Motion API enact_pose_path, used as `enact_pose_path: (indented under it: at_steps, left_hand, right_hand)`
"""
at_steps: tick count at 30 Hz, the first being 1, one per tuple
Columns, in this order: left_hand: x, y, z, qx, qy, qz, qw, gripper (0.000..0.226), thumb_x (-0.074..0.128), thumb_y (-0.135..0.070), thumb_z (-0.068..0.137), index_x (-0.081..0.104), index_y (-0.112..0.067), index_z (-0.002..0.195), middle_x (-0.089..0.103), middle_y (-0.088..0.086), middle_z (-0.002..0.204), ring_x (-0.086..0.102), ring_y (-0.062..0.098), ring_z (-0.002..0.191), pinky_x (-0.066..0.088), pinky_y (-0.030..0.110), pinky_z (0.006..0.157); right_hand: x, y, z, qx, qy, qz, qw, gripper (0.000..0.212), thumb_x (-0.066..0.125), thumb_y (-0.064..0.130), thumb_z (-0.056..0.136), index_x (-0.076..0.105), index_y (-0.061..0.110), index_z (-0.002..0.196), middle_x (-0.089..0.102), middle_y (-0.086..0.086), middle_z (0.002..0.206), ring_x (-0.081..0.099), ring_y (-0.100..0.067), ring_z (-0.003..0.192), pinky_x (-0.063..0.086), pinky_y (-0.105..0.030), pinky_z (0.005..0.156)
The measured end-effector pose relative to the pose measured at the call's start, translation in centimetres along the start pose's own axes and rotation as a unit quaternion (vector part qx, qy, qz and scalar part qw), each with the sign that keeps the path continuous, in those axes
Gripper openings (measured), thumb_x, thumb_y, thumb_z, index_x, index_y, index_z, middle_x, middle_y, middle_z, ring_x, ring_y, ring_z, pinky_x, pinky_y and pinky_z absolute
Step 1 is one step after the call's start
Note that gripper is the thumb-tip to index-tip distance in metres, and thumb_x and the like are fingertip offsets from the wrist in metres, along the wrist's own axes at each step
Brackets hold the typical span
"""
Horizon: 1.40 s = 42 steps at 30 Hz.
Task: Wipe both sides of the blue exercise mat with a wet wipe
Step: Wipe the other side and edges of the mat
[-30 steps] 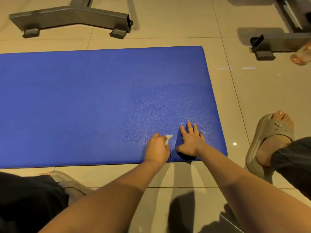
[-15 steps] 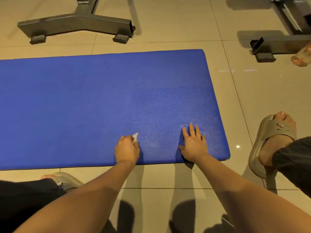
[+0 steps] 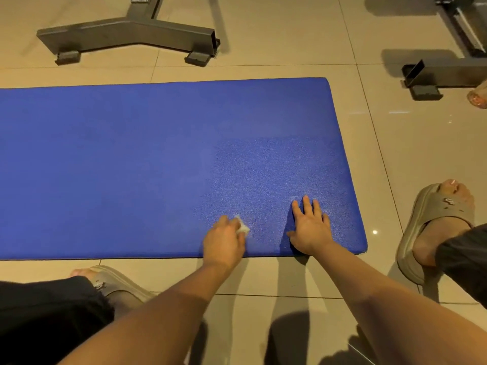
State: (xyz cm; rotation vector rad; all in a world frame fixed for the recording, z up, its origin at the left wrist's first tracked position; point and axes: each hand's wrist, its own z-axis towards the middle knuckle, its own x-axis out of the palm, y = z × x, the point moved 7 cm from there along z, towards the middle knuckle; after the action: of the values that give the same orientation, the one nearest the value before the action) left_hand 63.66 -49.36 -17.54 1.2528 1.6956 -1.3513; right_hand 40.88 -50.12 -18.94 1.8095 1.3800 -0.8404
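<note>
Mat (image 3: 131, 167) flat on floor (image 3: 395, 154) | left hand (image 3: 224, 243), fingers curled round wet wipe (image 3: 242, 227), near mat's 6 o'clock edge | right hand (image 3: 311, 230) at its 3 o'clock, fingers straight, pressing mat | risk: tiny wad may skip strips; mat may creep if press eases

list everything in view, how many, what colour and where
exercise mat: one, blue, lying flat, runs off the left edge
wet wipe: one, white, on the mat by its near edge
equipment bases: two, grey metal, one beyond the mat, one at the far right
floor: beige tiles, all around the mat
slippers: two, grey-beige, on the person's feet, left by the mat's near edge, right past its right end
left hand: grips the wipe against the mat
right hand: flat on the mat, fingers straight, near its right end
</note>
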Motion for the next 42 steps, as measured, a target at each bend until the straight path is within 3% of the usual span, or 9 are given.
enact_pose_path:
  at_steps: [5,12,18,22,27,29,35,39,42]
  left_hand:
    - [-3.9,9.7,0.0,-0.171,-0.081,0.011,0.982,0.029,0.053,-0.037,0.101,0.061,-0.014,0.117,0.056,0.011,0.111,0.061,0.035,0.097,0.053,0.046,0.078]
    - [-0.1,1.2,-1.0,-0.046,-0.034,-0.058,0.997,0.023,0.05,-0.026,0.104,0.055,-0.013,0.122,0.069,0.006,0.104,0.065,0.032,0.094,0.046,0.037,0.072]
    - [3.7,-7.3,-3.3,0.102,0.064,0.017,0.993,0.027,0.044,-0.029,0.106,0.062,-0.015,0.123,0.067,0.009,0.111,0.063,0.033,0.103,0.049,0.043,0.084]
    - [0.9,-2.0,-1.9,0.056,0.006,0.063,0.996,0.028,0.045,-0.037,0.103,0.063,-0.023,0.118,0.062,0.003,0.112,0.06,0.025,0.102,0.043,0.038,0.091]
    - [-2.8,9.1,-1.8,-0.181,-0.089,0.016,0.979,0.025,0.052,-0.031,0.097,0.062,-0.012,0.111,0.063,0.012,0.109,0.062,0.033,0.097,0.041,0.042,0.089]
    - [-2.8,10.4,-2.4,-0.223,-0.103,-0.015,0.969,0.024,0.05,-0.03,0.099,0.059,-0.01,0.109,0.067,0.013,0.105,0.064,0.035,0.094,0.041,0.043,0.088]
    - [0.5,2.1,-3.6,-0.103,-0.056,-0.046,0.992,0.019,0.049,-0.03,0.102,0.062,-0.016,0.102,0.068,0.004,0.102,0.063,0.028,0.094,0.037,0.038,0.086]
    - [2.1,-2.1,-3.6,-0.041,-0.012,-0.049,0.998,0.021,0.052,-0.036,0.101,0.061,-0.019,0.091,0.068,0.004,0.097,0.063,0.028,0.093,0.04,0.038,0.084]
    - [1.6,-1.6,-2.4,-0.039,0.03,-0.053,0.997,0.026,0.058,-0.044,0.097,0.062,-0.021,0.088,0.07,0.0,0.094,0.064,0.026,0.092,0.042,0.035,0.084]
  right_hand:
    - [0.0,0.4,0.0,0.006,0.007,0.0,1.0,0.088,0.057,0.039,0.098,-0.003,0.02,0.161,-0.016,-0.011,0.167,-0.016,-0.038,0.152,0.0,-0.057,0.122]
    - [0.2,0.0,0.0,-0.006,0.014,-0.005,1.0,0.089,0.055,0.045,0.099,-0.006,0.023,0.16,-0.018,-0.009,0.166,-0.017,-0.036,0.152,0.001,-0.056,0.123]
    - [0.4,-0.3,-0.4,-0.011,0.024,0.004,1.0,0.091,0.054,0.055,0.097,-0.002,0.024,0.161,-0.016,-0.008,0.167,-0.015,-0.034,0.153,0.004,-0.056,0.122]
    - [0.7,0.1,-0.3,-0.002,0.032,-0.002,0.999,0.089,0.05,0.053,0.099,-0.005,0.022,0.161,-0.02,-0.01,0.166,-0.017,-0.036,0.152,0.001,-0.058,0.122]
    - [1.2,0.9,-0.3,0.007,0.027,-0.021,0.999,0.088,0.046,0.05,0.1,-0.009,0.017,0.16,-0.023,-0.013,0.164,-0.02,-0.04,0.151,-0.001,-0.061,0.121]
    - [1.2,0.8,-0.2,0.006,0.026,-0.022,0.999,0.088,0.047,0.051,0.1,-0.009,0.018,0.16,-0.023,-0.013,0.165,-0.019,-0.04,0.151,-0.001,-0.061,0.12]
    - [1.1,0.5,-0.5,-0.007,0.028,-0.014,0.999,0.088,0.051,0.051,0.099,-0.005,0.021,0.161,-0.02,-0.01,0.166,-0.016,-0.037,0.152,0.003,-0.057,0.122]
    - [0.2,1.4,-2.3,-0.008,-0.028,0.035,0.999,0.075,0.06,0.036,0.096,0.022,0.017,0.158,0.01,-0.01,0.166,0.01,-0.035,0.152,0.023,-0.051,0.119]
    - [-0.8,3.8,-4.7,-0.032,-0.143,0.097,0.985,0.044,0.06,0.021,0.091,0.056,0.016,0.134,0.049,-0.009,0.136,0.05,-0.031,0.125,0.044,-0.042,0.099]
